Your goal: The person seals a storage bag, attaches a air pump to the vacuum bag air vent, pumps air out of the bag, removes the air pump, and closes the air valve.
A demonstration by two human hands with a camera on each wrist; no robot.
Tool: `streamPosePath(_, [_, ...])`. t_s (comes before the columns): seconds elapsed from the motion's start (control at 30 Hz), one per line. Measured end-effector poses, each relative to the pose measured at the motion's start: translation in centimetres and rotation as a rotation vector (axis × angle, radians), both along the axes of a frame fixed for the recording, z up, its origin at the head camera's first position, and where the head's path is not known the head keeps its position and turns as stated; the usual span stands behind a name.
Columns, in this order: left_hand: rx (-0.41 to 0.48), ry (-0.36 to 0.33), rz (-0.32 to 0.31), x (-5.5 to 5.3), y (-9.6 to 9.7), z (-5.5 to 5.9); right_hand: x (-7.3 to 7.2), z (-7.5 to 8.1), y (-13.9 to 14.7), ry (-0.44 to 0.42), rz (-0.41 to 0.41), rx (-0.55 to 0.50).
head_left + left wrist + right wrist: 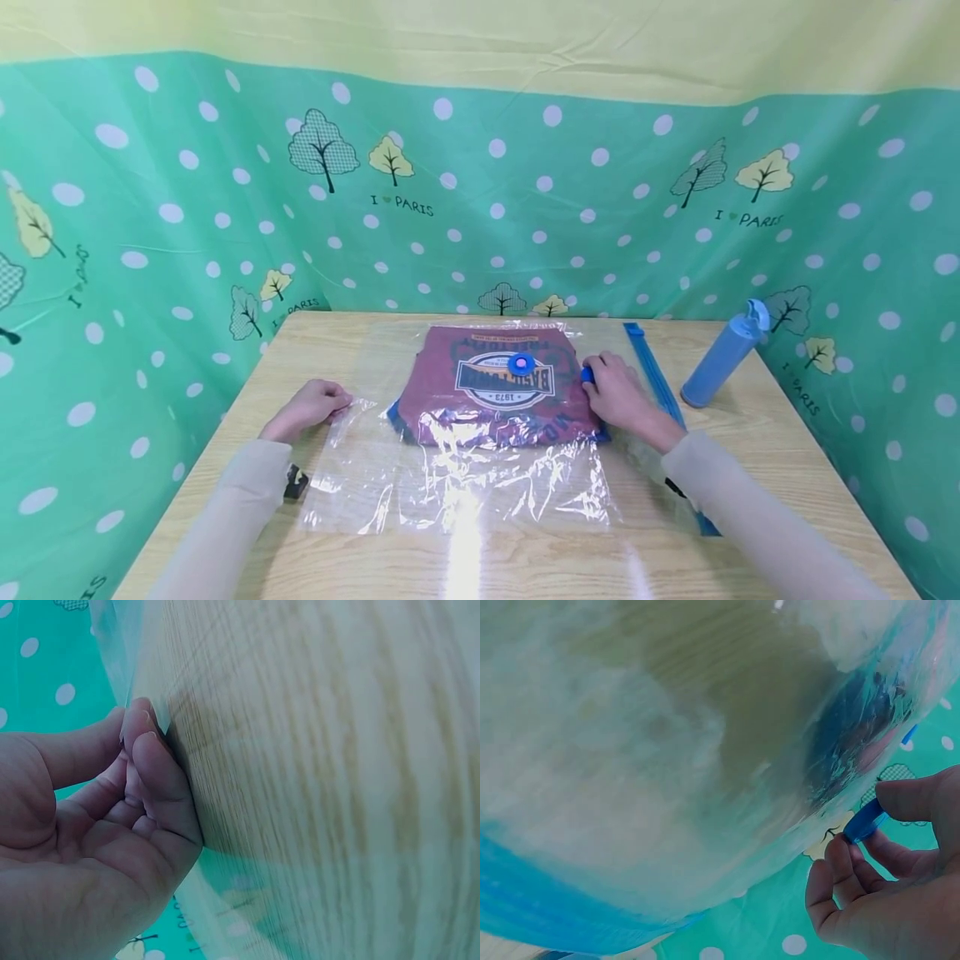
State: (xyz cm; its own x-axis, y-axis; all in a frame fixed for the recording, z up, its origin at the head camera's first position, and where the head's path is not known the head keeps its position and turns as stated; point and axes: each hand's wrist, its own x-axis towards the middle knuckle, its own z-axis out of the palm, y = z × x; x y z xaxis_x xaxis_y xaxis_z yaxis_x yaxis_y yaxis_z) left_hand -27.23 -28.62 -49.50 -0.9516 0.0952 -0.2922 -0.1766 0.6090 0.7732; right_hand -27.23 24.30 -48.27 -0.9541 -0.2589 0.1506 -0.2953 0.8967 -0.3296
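Note:
A clear plastic storage bag [360,492] lies flat, with a folded dark red printed garment [435,400] inside. On its upper face sits a round blue valve [521,363] with a pink centre. My left hand [318,402] is at the bag's left side; in the left wrist view, thumb and forefinger [142,724] pinch the film's edge. To the right of the garment, my right hand [618,392] holds a blue cap [866,820] between thumb and fingertips, just over the bag. The bag's blue zip strip [652,367] runs down the right side, partly hidden by my right forearm.
A blue hand pump [718,362] stands tilted at the right, beyond the zip strip. The wooden table [360,567] ends at the back against a green dotted curtain [420,275], which also hangs along both sides. Light glares off the bag's front part.

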Motion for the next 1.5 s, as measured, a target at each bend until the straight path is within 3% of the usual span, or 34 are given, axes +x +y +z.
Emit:
streamPosePath(0.7, [-0.003, 0.004, -0.006, -0.2, 0.0, 0.1, 1.5, 0.4, 2.7, 0.038, 0.007, 0.000])
streamPosePath(1.5, [0.011, 0.013, 0.009, 0.2, 0.1, 0.1, 3.0, 0.2, 4.8, -0.011, -0.024, -0.002])
